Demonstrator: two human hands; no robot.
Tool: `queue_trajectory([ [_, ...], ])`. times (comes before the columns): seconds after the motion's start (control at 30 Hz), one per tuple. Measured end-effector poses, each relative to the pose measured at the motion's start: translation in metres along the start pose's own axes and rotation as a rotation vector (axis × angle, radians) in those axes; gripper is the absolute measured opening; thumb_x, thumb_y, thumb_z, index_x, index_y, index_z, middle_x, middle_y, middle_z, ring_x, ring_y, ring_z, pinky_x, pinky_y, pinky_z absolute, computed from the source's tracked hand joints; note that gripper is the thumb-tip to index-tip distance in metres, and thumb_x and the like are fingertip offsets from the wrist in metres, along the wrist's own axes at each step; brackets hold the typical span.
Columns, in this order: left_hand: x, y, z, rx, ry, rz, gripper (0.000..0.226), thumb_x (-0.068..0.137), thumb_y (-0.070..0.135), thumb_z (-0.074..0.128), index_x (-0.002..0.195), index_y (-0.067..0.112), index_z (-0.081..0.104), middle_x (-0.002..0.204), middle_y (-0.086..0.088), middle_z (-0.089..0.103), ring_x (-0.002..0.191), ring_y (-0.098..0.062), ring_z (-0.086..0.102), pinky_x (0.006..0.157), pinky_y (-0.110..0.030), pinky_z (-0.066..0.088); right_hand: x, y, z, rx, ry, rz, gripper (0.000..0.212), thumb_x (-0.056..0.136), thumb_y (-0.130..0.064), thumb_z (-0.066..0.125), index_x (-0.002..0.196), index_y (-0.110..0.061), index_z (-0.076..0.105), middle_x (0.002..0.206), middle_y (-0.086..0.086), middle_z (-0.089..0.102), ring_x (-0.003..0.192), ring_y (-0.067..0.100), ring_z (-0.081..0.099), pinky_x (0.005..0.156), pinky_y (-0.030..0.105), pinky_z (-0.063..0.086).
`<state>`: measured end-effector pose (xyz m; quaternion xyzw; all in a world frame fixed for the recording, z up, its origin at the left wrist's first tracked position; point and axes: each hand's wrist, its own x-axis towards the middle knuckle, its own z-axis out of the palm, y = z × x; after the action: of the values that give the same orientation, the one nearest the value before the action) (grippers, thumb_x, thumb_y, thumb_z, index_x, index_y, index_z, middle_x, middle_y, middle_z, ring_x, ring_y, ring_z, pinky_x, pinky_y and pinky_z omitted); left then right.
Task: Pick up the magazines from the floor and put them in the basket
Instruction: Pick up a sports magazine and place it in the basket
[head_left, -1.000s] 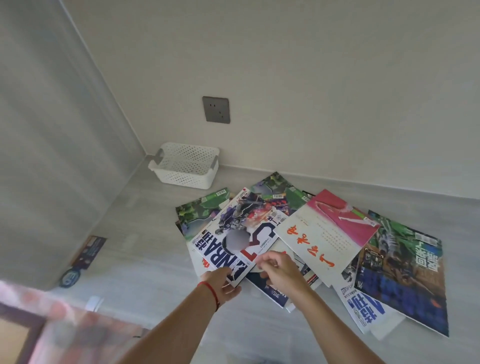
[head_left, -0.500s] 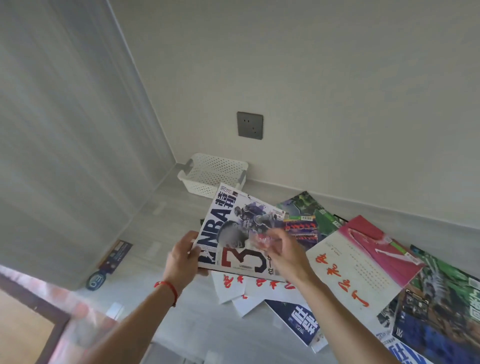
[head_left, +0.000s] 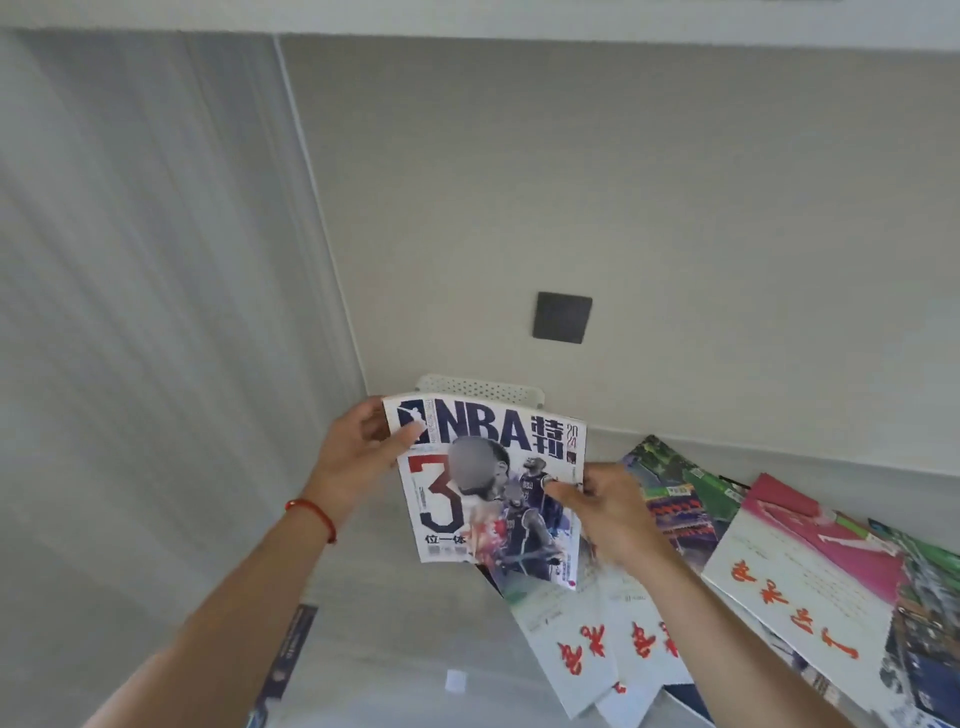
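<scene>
I hold an NBA magazine (head_left: 467, 499) upright in the air with both hands. My left hand (head_left: 353, 457) grips its upper left corner, and my right hand (head_left: 608, 514) pinches its right edge. Behind the magazine's top edge, only the rim of the white perforated basket (head_left: 480, 388) shows, at the foot of the wall. Several more magazines lie spread on the floor to the right: two white ones with red characters (head_left: 597, 649), a white-and-pink one (head_left: 810, 577) and a green one (head_left: 670, 478).
A dark wall socket (head_left: 562, 317) sits on the wall above the basket. A wall panel (head_left: 130, 312) runs along the left, meeting the back wall at a corner. A dark flat card (head_left: 291, 644) lies on the floor by my left forearm.
Both hands lifted the NBA magazine off the pile and turned it upright, facing me. It now covers most of the basket. The view tilted upward and shifted left.
</scene>
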<state>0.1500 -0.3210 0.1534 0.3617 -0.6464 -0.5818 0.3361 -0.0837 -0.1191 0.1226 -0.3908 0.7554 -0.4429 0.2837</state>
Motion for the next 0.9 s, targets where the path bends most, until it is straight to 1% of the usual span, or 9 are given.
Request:
queue_trajectory([
  [0.13,0.017,-0.024,-0.010,0.115,-0.172,-0.088,0.009,0.092,0.025,0.074,0.100,0.028,0.076,0.093,-0.004,0.079,0.077,-0.009,0.069,0.059,-0.020,0.055,0.028,-0.038,0.001,0.126,0.120,0.003,0.005,0.086,-0.027,0.076,0.091,-0.028,0.078,0.089,-0.021,0.077,0.079,0.004,0.076,0.058,0.008,0.053],
  [0.23,0.058,-0.016,-0.009,0.202,-0.081,0.013,0.017,0.096,0.021,0.068,0.090,0.034,0.077,0.086,0.000,0.079,0.074,-0.010,0.068,0.064,-0.028,0.061,0.065,-0.063,-0.002,0.096,0.209,-0.031,0.005,0.088,-0.023,0.077,0.093,-0.025,0.079,0.080,-0.024,0.076,0.073,0.004,0.074,0.059,0.012,0.055],
  [0.3,0.092,-0.003,-0.006,0.247,-0.010,0.038,0.010,0.095,0.023,0.067,0.095,0.025,0.077,0.091,-0.005,0.079,0.082,-0.022,0.072,0.078,-0.041,0.064,0.097,-0.075,-0.001,-0.009,0.263,-0.031,0.005,0.090,-0.024,0.075,0.094,-0.024,0.078,0.073,-0.027,0.071,0.061,-0.007,0.067,0.060,0.009,0.054],
  [0.37,0.125,0.005,-0.002,0.325,0.020,0.029,0.016,0.094,0.025,0.064,0.102,0.018,0.076,0.095,-0.005,0.080,0.091,-0.027,0.075,0.087,-0.047,0.061,0.130,-0.080,0.001,-0.096,0.316,-0.010,0.009,0.092,-0.024,0.072,0.100,-0.022,0.076,0.080,-0.017,0.070,0.057,-0.012,0.061,0.048,0.003,0.043],
  [0.43,0.152,0.006,0.002,0.386,0.011,-0.002,0.021,0.096,0.024,0.059,0.108,0.016,0.074,0.102,-0.006,0.079,0.097,-0.030,0.073,0.092,-0.045,0.059,0.160,-0.080,0.006,-0.153,0.343,0.023,0.016,0.095,-0.025,0.069,0.105,-0.016,0.076,0.090,-0.002,0.074,0.066,0.005,0.066,0.047,0.008,0.040],
  [0.53,0.177,-0.007,0.006,0.483,0.014,-0.045,0.023,0.098,0.023,0.055,0.110,0.015,0.073,0.108,-0.007,0.077,0.102,-0.029,0.071,0.095,-0.038,0.056,0.190,-0.071,0.016,-0.192,0.355,0.038,0.019,0.095,-0.027,0.068,0.106,-0.014,0.076,0.095,0.004,0.076,0.077,0.022,0.070,0.058,0.018,0.045],
  [0.7,0.203,-0.032,0.014,0.518,0.050,-0.128,0.019,0.093,0.021,0.065,0.105,0.013,0.078,0.105,-0.010,0.078,0.101,-0.029,0.072,0.093,-0.038,0.058,0.217,-0.041,0.026,-0.180,0.372,0.129,0.021,0.092,-0.028,0.071,0.100,-0.010,0.078,0.087,0.007,0.077,0.075,0.023,0.069,0.071,0.033,0.055],
  [0.83,0.222,-0.049,0.021,0.438,0.119,-0.200,0.019,0.093,0.019,0.064,0.104,0.015,0.080,0.105,-0.010,0.079,0.101,-0.028,0.073,0.092,-0.032,0.058,0.231,-0.029,0.031,-0.161,0.355,0.169,0.015,0.088,-0.026,0.074,0.095,-0.015,0.081,0.075,-0.003,0.071,0.065,0.006,0.064,0.059,0.022,0.047],
  [0.9,0.230,-0.056,0.023,0.391,0.136,-0.249,0.020,0.092,0.021,0.064,0.105,0.018,0.080,0.106,-0.008,0.079,0.097,-0.025,0.072,0.088,-0.025,0.055,0.237,-0.021,0.035,-0.154,0.362,0.192,0.012,0.088,-0.022,0.072,0.093,-0.015,0.080,0.078,-0.001,0.073,0.065,0.009,0.063,0.059,0.022,0.045],
])
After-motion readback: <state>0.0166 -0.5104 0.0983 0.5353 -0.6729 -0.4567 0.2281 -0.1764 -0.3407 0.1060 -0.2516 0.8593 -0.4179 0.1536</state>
